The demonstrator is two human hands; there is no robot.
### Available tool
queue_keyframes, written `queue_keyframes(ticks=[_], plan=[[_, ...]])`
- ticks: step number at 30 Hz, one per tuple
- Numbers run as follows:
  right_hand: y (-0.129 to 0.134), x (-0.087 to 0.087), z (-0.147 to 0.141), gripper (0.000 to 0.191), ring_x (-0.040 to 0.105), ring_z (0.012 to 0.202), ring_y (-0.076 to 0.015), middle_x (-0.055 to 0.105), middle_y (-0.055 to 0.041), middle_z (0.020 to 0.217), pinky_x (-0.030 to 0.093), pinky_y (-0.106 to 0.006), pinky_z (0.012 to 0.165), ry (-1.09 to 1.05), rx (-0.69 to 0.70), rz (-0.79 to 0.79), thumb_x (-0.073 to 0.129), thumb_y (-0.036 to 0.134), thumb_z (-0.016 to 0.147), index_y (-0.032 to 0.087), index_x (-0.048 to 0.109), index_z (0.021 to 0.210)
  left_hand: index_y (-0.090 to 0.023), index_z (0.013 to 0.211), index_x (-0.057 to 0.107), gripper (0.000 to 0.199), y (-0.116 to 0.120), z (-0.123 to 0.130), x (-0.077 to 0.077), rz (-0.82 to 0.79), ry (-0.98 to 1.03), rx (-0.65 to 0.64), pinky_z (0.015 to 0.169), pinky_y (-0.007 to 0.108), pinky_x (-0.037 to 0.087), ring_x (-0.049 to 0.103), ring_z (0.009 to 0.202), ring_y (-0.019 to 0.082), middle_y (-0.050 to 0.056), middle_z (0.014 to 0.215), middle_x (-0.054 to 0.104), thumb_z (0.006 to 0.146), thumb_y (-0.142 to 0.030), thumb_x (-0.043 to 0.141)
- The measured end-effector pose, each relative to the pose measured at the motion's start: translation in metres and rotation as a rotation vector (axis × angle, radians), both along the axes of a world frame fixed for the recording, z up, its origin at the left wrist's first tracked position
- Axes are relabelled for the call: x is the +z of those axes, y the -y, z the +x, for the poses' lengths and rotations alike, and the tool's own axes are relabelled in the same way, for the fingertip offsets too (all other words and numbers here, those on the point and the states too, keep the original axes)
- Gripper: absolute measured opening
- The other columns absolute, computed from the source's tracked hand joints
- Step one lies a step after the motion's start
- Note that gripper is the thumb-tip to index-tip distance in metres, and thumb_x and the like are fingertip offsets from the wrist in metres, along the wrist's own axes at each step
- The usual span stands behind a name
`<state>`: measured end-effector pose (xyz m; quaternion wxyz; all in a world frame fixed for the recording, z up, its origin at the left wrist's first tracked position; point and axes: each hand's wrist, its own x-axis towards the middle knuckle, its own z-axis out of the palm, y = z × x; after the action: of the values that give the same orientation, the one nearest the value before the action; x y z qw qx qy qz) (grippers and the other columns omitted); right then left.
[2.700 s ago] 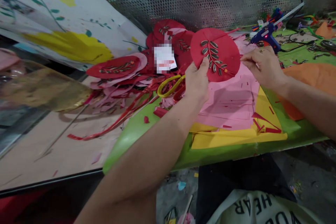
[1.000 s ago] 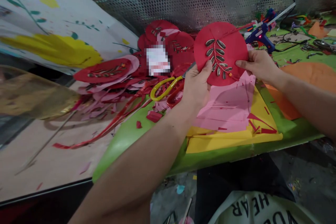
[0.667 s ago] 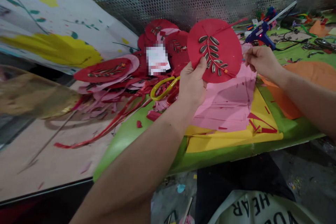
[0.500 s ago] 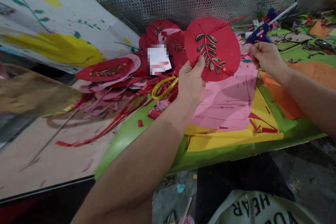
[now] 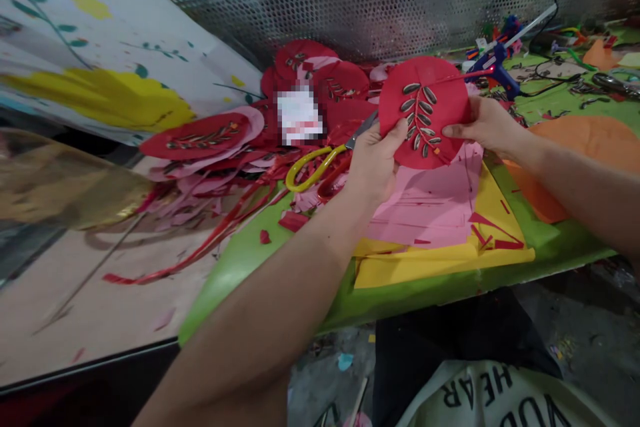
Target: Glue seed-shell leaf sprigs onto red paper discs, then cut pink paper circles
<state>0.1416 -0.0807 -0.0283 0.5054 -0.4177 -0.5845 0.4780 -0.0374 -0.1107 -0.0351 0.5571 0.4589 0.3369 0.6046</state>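
Observation:
Between my hands I hold up a round red paper disc [image 5: 440, 97]. On its face is a sprig of dark striped seeds [image 5: 423, 113] set along a thin red stem. My left hand [image 5: 375, 157] is closed on the disc's lower left edge, thumb in front. My right hand [image 5: 483, 123] pinches its right edge, thumb on the face and fingers behind. A blue glue gun [image 5: 495, 70] with a lit red light and a long glue stick lies just beyond my right hand. Pink paper sheets [image 5: 425, 210] lie beneath the disc.
Yellow-handled scissors [image 5: 315, 170] lie left of my left hand. Similar decorated discs [image 5: 200, 137] are heaped at the left with red and pink scraps. Yellow paper [image 5: 415, 270] and orange paper [image 5: 585, 140] rest on the green tabletop [image 5: 245, 263]. A perforated metal panel [image 5: 350, 0] stands behind.
My right hand has come left and down and taken hold of the disc's right edge. The disc and my left hand have moved right and slightly lower.

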Motion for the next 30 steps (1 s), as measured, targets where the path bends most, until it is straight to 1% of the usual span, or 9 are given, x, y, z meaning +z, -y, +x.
queue_keyframes(ticks=[3, 5, 7, 10, 15, 21, 26, 28, 30], plan=[[-0.003, 0.004, 0.003, 0.021, 0.046, 0.042, -0.0053, 0.055, 0.0059, 0.049, 0.041, -0.019, 0.044, 0.14, -0.053, -0.058, 0.079, 0.009, 0.066, 0.016, 0.06, 0.062, -0.018, 0.088, 0.072, 0.012, -0.001, -0.002, -0.001, -0.017, -0.009, 0.012, 0.098, 0.038, 0.052, 0.064, 0.114, 0.024, 0.004, 0.099, 0.076, 0.079, -0.021, 0.065], [-0.004, 0.008, 0.005, 0.028, 0.039, 0.034, -0.0042, 0.047, 0.0064, 0.04, 0.03, -0.018, 0.036, 0.218, -0.116, -0.046, 0.073, 0.012, 0.075, 0.017, 0.055, 0.055, -0.019, 0.089, 0.072, 0.012, -0.004, -0.003, -0.002, -0.017, -0.006, 0.026, 0.099, 0.038, 0.051, 0.063, 0.115, 0.024, 0.003, 0.102, 0.075, 0.078, -0.021, 0.066], [-0.003, 0.011, 0.007, 0.035, 0.038, 0.031, -0.0038, 0.042, 0.0064, 0.036, 0.026, -0.018, 0.034, 0.244, -0.139, -0.045, 0.068, 0.016, 0.082, 0.017, 0.051, 0.051, -0.019, 0.089, 0.071, 0.012, -0.006, -0.005, -0.004, -0.008, -0.004, 0.041, 0.1, 0.038, 0.051, 0.063, 0.117, 0.023, 0.003, 0.104, 0.075, 0.078, -0.022, 0.067], [-0.002, 0.013, 0.007, 0.04, 0.039, 0.029, -0.0041, 0.04, 0.0065, 0.035, 0.026, -0.017, 0.033, 0.232, -0.171, -0.057, 0.061, 0.019, 0.088, 0.017, 0.049, 0.05, -0.019, 0.088, 0.071, 0.013, -0.009, -0.006, -0.006, 0.001, -0.001, 0.053, 0.101, 0.038, 0.05, 0.062, 0.118, 0.024, 0.003, 0.103, 0.075, 0.076, -0.024, 0.069], [-0.009, 0.012, 0.015, 0.032, 0.041, 0.032, -0.0038, 0.057, 0.0033, 0.05, 0.028, -0.019, 0.034, 0.084, -0.239, -0.082, 0.059, 0.031, 0.09, 0.017, 0.055, 0.061, -0.019, 0.082, 0.069, 0.007, -0.013, -0.01, -0.003, -0.018, 0.047, 0.108, 0.1, 0.038, 0.05, 0.063, 0.117, 0.024, 0.004, 0.1, 0.076, 0.075, -0.021, 0.069], [-0.027, 0.014, 0.04, 0.036, 0.039, 0.039, -0.007, 0.052, 0.004, 0.055, 0.029, -0.023, 0.04, -0.168, -0.419, -0.14, 0.055, 0.051, 0.09, 0.023, 0.049, 0.068, -0.019, 0.075, 0.068, 0.004, -0.015, -0.012, 0.002, -0.087, 0.085, 0.228, 0.098, 0.039, 0.052, 0.062, 0.117, 0.025, 0.004, 0.093, 0.076, 0.072, -0.017, 0.069], [-0.035, 0.018, 0.056, 0.04, 0.042, 0.045, -0.0082, 0.047, 0.0034, 0.055, 0.032, -0.024, 0.044, -0.294, -0.574, -0.211, 0.034, 0.042, 0.1, 0.023, 0.045, 0.067, -0.02, 0.074, 0.068, 0.005, -0.016, -0.013, 0.001, -0.103, 0.078, 0.211, 0.098, 0.038, 0.052, 0.064, 0.113, 0.024, 0.004, 0.089, 0.075, 0.07, -0.021, 0.072], [-0.031, 0.019, 0.052, 0.038, 0.043, 0.046, -0.0072, 0.05, 0.003, 0.059, 0.032, -0.023, 0.045, -0.277, -0.556, -0.188, 0.035, 0.037, 0.1, 0.021, 0.046, 0.068, -0.021, 0.076, 0.069, 0.007, -0.016, -0.013, 0.001, -0.106, 0.066, 0.197, 0.097, 0.038, 0.053, 0.065, 0.112, 0.024, 0.004, 0.09, 0.075, 0.07, -0.021, 0.072], [-0.025, 0.018, 0.042, 0.024, 0.046, 0.049, -0.0065, 0.057, 0.0034, 0.068, 0.035, -0.023, 0.046, -0.263, -0.458, -0.165, 0.049, 0.031, 0.095, 0.02, 0.051, 0.074, -0.02, 0.077, 0.07, 0.01, -0.015, -0.013, 0.0, -0.106, 0.059, 0.17, 0.096, 0.038, 0.053, 0.065, 0.112, 0.024, 0.005, 0.093, 0.075, 0.068, -0.022, 0.073]])
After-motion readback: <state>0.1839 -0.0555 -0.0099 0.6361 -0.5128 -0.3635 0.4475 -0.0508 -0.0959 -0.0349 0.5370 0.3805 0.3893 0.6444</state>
